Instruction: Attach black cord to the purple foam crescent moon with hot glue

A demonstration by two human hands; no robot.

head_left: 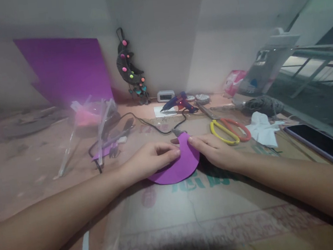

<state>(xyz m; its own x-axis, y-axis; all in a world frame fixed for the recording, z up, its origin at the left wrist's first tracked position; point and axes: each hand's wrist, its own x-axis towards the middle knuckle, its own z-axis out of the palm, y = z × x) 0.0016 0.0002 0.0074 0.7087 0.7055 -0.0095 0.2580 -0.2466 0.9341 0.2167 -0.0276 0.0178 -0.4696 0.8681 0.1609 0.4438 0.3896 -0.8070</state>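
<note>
A purple paper crescent is held between my two hands above the printed board. My left hand pinches its inner edge with thumb and fingers. On the other side, my right hand grips the upper right edge near the tip, thumb on top. Something small and grey shows at the crescent's upper tip; I cannot make out what it is. Beyond my right hand lie scissors with one yellow and one orange handle. A blue glue gun rests farther back with its cord running left.
A dark crescent ornament with pompoms hangs at the wall beside a large purple sheet. Clear glue sticks and plastic bags sit left. A crumpled white tissue, grey yarn and a phone lie right.
</note>
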